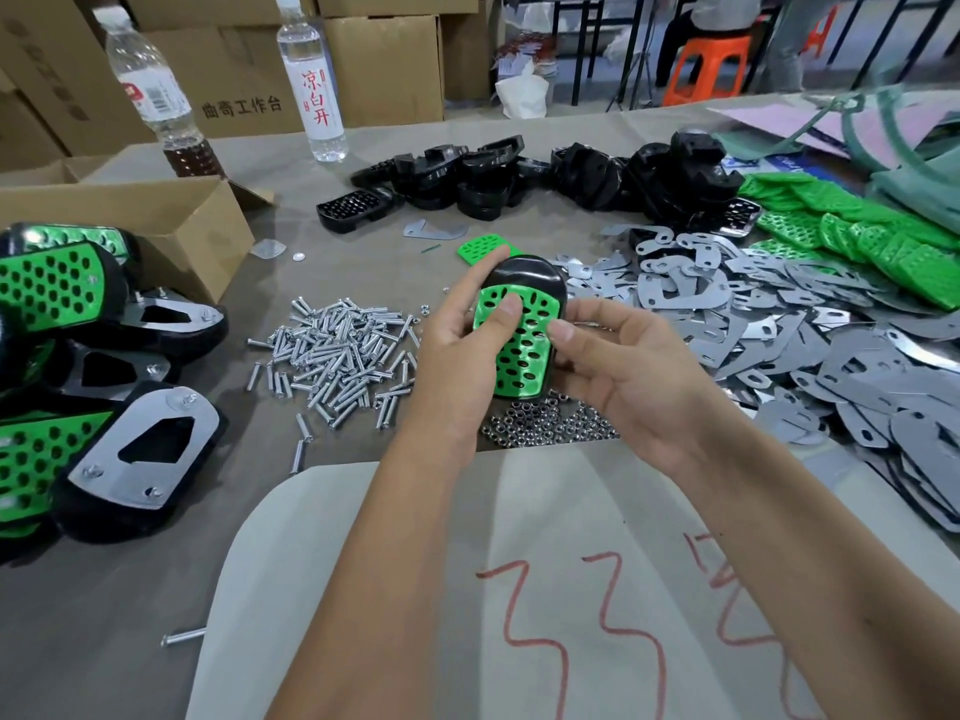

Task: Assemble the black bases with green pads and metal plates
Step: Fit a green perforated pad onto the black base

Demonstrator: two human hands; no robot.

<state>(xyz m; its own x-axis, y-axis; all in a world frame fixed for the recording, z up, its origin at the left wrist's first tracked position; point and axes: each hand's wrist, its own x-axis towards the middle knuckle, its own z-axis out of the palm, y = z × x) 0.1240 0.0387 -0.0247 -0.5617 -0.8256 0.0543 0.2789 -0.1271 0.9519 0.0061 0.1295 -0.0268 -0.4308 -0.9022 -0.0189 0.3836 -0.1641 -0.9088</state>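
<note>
Holding base (524, 283) with pad (519, 345) over table (363, 262): left hand (457, 366) fingers curling round it, thumb pressing pad; right hand (623, 376) fingers gripping its edge.

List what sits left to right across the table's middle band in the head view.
Stack of finished green-and-black assemblies → pile of silver screws → left hand → black base with green perforated pad → right hand → heap of grey metal plates.

Finished black-and-green assemblies (47, 356) cut by left edge; held black plastic base (524, 275) largely hidden behind perforated green pad (519, 340).
</note>
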